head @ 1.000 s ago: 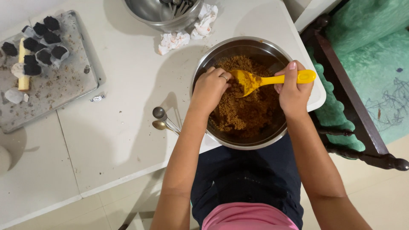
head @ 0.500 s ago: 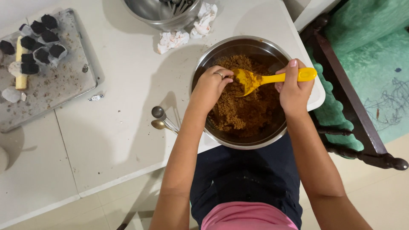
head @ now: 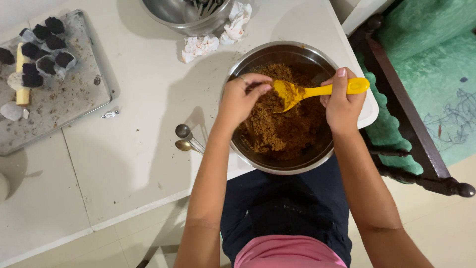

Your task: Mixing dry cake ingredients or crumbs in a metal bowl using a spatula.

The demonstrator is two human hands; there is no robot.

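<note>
Right hand grips the yellow spatula by its handle, blade over the brown crumbly mixture in the steel bowl at the table's near right edge. Left hand, fingers pinched, touches the blade, possibly scraping crumbs. Two measuring spoons lie just left.

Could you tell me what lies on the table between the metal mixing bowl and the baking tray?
Two measuring spoons beside the bowl; toward the tray, one small scrap.

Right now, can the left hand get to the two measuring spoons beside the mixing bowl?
Probably yes. The left hand is over the bowl's near rim, fingertips at the yellow spatula. The spoons lie uncovered on the table just beside its forearm, nothing between.
</note>
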